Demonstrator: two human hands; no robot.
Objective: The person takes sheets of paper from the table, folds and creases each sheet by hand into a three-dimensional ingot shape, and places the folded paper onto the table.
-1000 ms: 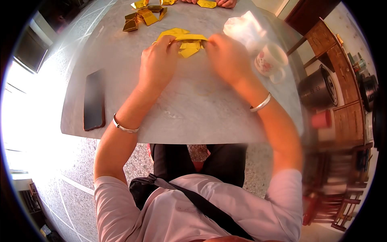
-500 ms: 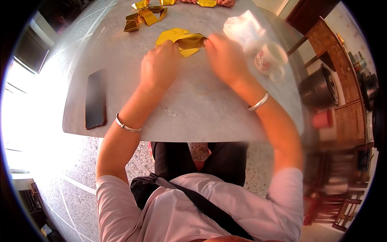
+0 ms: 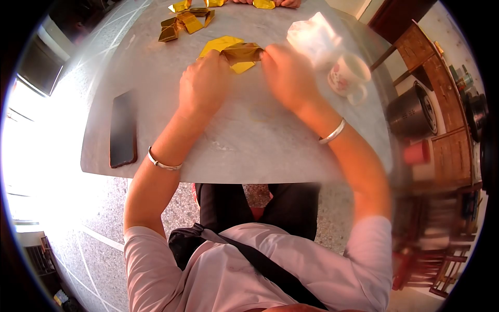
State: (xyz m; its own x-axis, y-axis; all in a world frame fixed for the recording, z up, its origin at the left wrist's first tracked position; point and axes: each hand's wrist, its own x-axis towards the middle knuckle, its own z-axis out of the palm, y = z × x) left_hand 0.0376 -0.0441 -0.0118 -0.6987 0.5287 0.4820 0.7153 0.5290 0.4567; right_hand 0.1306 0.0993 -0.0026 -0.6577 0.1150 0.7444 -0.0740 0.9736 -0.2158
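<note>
Between my two hands a folded piece of gold foil paper (image 3: 242,52) is stretched above the table. My left hand (image 3: 206,78) is closed on its left end, and my right hand (image 3: 287,73) pinches the right end. More flat gold paper (image 3: 221,43) lies on the table just behind and below the folded piece, partly covered by it and by my left hand. Farther back on the left sits a cluster of folded gold paper pieces (image 3: 188,23).
A dark phone (image 3: 123,130) lies at the left of the grey table (image 3: 249,156). On the right stand a white mug with a floral print (image 3: 347,77) and a crumpled white plastic bag (image 3: 313,37). Across the table, another person's hands (image 3: 288,3) hold gold paper (image 3: 264,4).
The strip of gold paper between my hands has turned slightly and looks flatter and more stretched out. Both hands have shifted a little to the left.
</note>
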